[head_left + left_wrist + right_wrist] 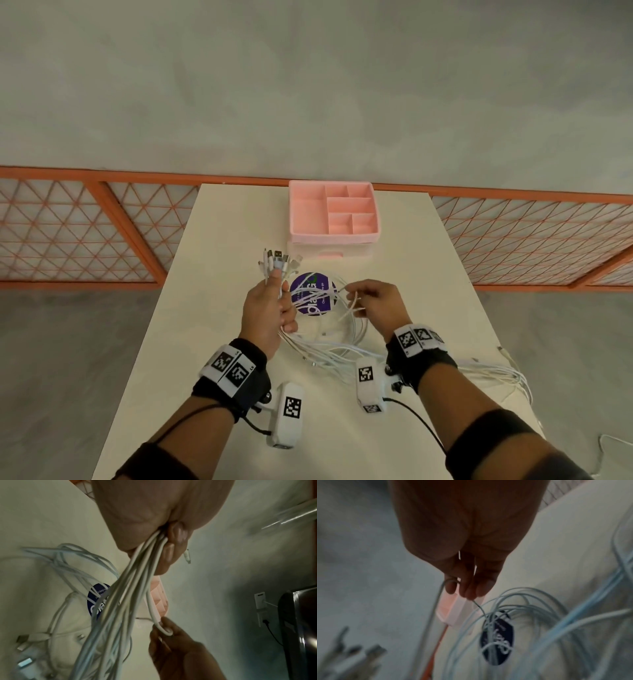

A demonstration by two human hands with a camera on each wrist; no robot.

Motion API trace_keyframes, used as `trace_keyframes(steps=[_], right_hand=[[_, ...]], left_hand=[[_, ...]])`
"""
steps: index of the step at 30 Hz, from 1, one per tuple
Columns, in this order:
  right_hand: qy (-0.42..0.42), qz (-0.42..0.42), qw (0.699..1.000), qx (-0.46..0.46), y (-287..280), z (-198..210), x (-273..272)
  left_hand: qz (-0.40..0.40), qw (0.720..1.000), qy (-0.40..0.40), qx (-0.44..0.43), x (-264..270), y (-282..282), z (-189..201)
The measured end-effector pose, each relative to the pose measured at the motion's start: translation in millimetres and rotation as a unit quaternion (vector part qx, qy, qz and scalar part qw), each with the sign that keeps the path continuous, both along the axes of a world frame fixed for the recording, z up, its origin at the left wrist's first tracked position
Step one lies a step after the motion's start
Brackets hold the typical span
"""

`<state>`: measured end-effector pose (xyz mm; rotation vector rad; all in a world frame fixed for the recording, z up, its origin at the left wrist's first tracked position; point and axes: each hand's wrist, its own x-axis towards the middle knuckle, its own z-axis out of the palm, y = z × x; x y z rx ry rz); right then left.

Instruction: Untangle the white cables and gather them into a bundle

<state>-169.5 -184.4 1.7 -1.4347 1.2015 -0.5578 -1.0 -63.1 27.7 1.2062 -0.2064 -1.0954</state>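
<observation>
Head view, centre of the frame. The left hand (265, 310) is closed around a sheaf of white cables (329, 346), with their plugs (279, 258) fanning out above the fist toward the top of the frame. Below the fist the cables fall in overlapping loops onto the worktop (212, 308), lying across a round purple sticker (313, 294), and more slack trails off toward the lower right edge of the worktop. The right hand (371, 303), to the right of the sticker, pinches a single strand between its fingers (169, 625); the left wrist view shows this strand bent into a tight hook at the pinch. A pink organiser tray (334, 212) stands at the far end of the worktop, apart from the cables.

Risks, as judged from this arrangement. The loops under the hands cross one another, so drawing the pinched strand sideways could cinch a crossing into a knot rather than free it. A strong pull could also drag neighbouring strands through the left fist and leave the plug ends uneven. The sharp bend at the pinch may kink the strand if tension is added there. The slack hanging at the lower right edge could slide off the worktop and pull the loops with it.
</observation>
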Motion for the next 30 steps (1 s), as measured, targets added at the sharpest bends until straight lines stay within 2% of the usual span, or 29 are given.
trace_keyframes(steps=[2, 8, 12, 15, 17, 19, 20, 21, 22, 23, 24, 25, 26, 27, 28, 30], right_hand=[[-0.113, -0.031, 0.991, 0.068, 5, 14, 5], [-0.104, 0.103, 0.989, 0.019, 32, 34, 26], [-0.177, 0.18, 0.968, 0.011, 47, 57, 35], [-0.282, 0.145, 0.948, -0.007, 46, 80, 38], [-0.357, 0.091, 0.93, -0.009, 37, 93, 36], [-0.394, 0.037, 0.918, -0.002, 26, 102, 32], [-0.374, 0.01, 0.927, -0.003, 20, 102, 30], [-0.319, -0.011, 0.948, -0.015, 16, 100, 28], [-0.228, -0.02, 0.973, -0.041, 12, 95, 26], [-0.103, -0.008, 0.991, -0.087, 8, 88, 23], [0.043, 0.028, 0.988, -0.146, 6, 81, 21], [0.183, 0.087, 0.958, -0.204, 6, 72, 18], [0.283, 0.14, 0.915, -0.253, 10, 66, 17], [0.328, 0.18, 0.881, -0.29, 15, 61, 18], [0.338, 0.214, 0.862, -0.31, 19, 56, 21], [0.318, 0.281, 0.854, -0.301, 28, 54, 32]], left_hand=[[-0.011, 0.999, -0.043, 0.004, -3, 2, -2], [-0.001, 0.995, -0.086, -0.05, -4, -1, 2], [-0.038, 0.99, -0.103, -0.094, -5, -4, 7], [-0.077, 0.989, -0.079, -0.096, -8, -3, 2], [-0.068, 0.993, -0.05, -0.084, -7, 0, -4], [-0.049, 0.996, -0.021, -0.073, -3, 3, -11], [-0.038, 0.997, -0.012, -0.069, -1, 4, -14], [-0.029, 0.998, -0.013, -0.062, 1, 4, -16], [-0.022, 0.998, -0.022, -0.05, 3, 5, -18], [-0.019, 0.999, -0.034, -0.038, 4, 5, -19], [-0.017, 0.998, -0.046, -0.029, 4, 5, -21], [-0.018, 0.998, -0.057, -0.022, 4, 5, -22], [-0.022, 0.997, -0.068, -0.014, 3, 5, -23], [-0.028, 0.996, -0.081, -0.007, 1, 4, -24], [-0.037, 0.995, -0.092, -0.003, -1, 3, -24], [-0.054, 0.992, -0.112, -0.006, -4, 2, -24]])
